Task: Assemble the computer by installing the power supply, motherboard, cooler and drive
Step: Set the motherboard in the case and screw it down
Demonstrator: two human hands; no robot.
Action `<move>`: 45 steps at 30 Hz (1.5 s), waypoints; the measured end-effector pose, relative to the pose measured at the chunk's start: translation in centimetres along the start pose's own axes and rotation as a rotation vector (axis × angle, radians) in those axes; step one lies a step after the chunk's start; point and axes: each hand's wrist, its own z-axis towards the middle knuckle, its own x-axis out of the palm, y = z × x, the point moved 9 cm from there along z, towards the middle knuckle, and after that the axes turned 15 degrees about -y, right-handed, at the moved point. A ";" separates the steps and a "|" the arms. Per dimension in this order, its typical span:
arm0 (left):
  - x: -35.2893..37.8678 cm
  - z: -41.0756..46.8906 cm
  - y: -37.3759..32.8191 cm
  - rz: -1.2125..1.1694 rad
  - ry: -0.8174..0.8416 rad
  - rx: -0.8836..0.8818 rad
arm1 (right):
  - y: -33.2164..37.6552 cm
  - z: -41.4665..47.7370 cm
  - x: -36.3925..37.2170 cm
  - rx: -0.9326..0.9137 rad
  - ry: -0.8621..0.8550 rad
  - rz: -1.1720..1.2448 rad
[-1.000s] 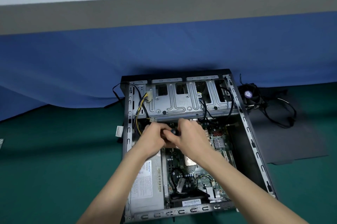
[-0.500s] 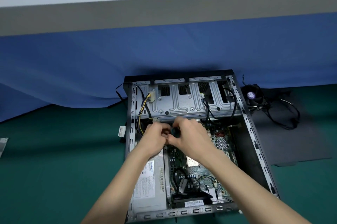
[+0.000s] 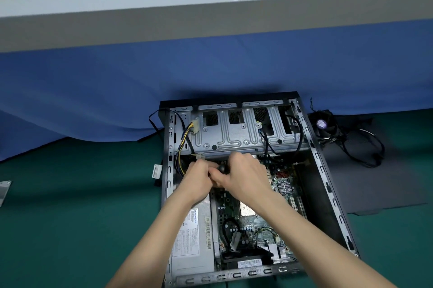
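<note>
An open computer case (image 3: 327,186) lies flat on the green table. Inside it, the silver power supply (image 3: 189,236) sits along the left and the green motherboard (image 3: 282,186) fills the middle. The metal drive cage (image 3: 234,134) spans the far end. Both hands meet over the motherboard's far left corner. My right hand (image 3: 246,176) grips the round black handle of a screwdriver (image 3: 223,168). My left hand (image 3: 198,180) curls against it from the left and holds the tool lower down; the tip is hidden. The black cooler fan (image 3: 324,125) lies outside the case, to the right.
A dark grey side panel (image 3: 375,190) lies right of the case with the cooler's black cables (image 3: 366,149) looped on it. Yellow and black power wires (image 3: 185,137) run along the case's left wall. A small metal piece (image 3: 3,188) sits at the table's left edge.
Both hands stay together at the same spot over the board. The view has shifted slightly to the left.
</note>
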 end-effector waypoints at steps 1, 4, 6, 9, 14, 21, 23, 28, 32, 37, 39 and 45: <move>-0.1 0.0 0.0 -0.005 -0.010 -0.004 | 0.1 -0.1 0.1 -0.021 0.007 0.016; -0.2 0.0 -0.3 -0.031 -0.018 -0.020 | 0.1 -0.5 0.5 -0.044 0.026 0.046; -0.1 -0.1 -0.3 -0.018 -0.007 -0.019 | -0.3 -0.3 0.3 0.002 -0.001 0.003; -0.3 0.0 -0.2 0.025 -0.031 -0.001 | -0.2 -0.2 0.1 -0.004 -0.021 0.005; -0.3 -0.2 -0.5 -0.010 -0.012 -0.015 | -0.3 -0.5 0.4 -0.009 -0.010 0.040; -0.6 -0.3 -0.8 -0.030 -0.030 -0.005 | 0.2 -0.7 0.5 -0.044 0.009 0.049; -0.6 -0.2 -0.7 0.003 -0.033 -0.009 | -0.1 -0.3 0.5 -0.002 0.000 0.023; -0.7 -0.2 -0.5 0.010 -0.057 -0.011 | -0.1 -0.3 1.0 0.000 0.039 0.054; -0.6 -0.4 -0.7 -0.060 -0.040 -0.050 | -1.3 -0.7 1.0 0.057 0.022 0.068; -0.6 -0.1 0.1 0.072 -0.071 -0.063 | -2.4 -1.5 -0.3 0.173 0.007 0.194; -0.4 -0.2 0.4 0.089 -0.061 -0.090 | -4.3 -2.5 -2.0 0.271 -0.069 0.301; 1.5 -0.1 -0.4 0.296 0.043 -0.070 | -10.9 -6.3 -7.5 0.358 -0.262 0.205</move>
